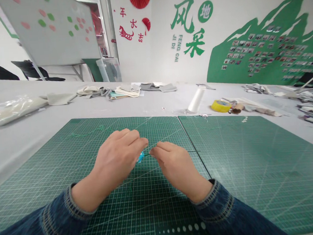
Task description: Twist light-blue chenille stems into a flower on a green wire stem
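My left hand is closed over a small bright blue object. Only its edge shows below the fingers, so its kind is unclear. A thin dark cord runs from the blue object to my right hand, whose fingertips pinch it. Its free end sticks out to the right past the knuckles. Both hands are just above the green cutting mat, with a narrow gap between their fingertips.
A second cutting mat adjoins on the right. Behind the mats stand a white cone and a yellow tape roll. Fabric pieces and a plastic-wrapped bundle lie along the back. Loose green thread is on the left mat.
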`<state>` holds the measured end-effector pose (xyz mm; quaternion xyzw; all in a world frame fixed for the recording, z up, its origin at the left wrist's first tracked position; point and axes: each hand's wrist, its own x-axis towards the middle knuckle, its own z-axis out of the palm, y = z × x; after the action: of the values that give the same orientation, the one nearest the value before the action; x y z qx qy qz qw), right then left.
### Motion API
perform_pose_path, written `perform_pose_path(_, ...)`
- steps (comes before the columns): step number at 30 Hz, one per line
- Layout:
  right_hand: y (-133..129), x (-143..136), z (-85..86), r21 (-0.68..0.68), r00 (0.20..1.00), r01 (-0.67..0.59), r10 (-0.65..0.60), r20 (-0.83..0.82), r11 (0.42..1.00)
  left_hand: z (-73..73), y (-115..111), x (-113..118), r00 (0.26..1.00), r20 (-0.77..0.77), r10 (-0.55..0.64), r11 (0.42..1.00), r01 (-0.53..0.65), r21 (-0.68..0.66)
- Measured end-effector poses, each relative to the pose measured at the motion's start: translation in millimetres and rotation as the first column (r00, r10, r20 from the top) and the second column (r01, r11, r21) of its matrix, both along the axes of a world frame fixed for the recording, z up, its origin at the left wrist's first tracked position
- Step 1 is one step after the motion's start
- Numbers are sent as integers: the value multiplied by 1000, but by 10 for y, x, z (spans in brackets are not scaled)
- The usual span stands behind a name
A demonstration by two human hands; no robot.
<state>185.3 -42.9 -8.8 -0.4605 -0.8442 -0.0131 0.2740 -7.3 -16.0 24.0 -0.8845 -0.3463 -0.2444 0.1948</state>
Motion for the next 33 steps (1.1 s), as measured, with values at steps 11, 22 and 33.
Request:
perform_pose_path(11,6,17,176,-301,757,-396,123,-642,867,86,307,-211,887,442,133,506,322,-800)
perform_pose_path(22,60,-3,113,-398,227,-427,-330,-916,812,-113,191,34,787,553,275,417,420,-806)
perform_pose_path(33,60,-18,0,-314,656,76,-285,-699,946,-79,-83,99,986,45,-159,987,160,-21)
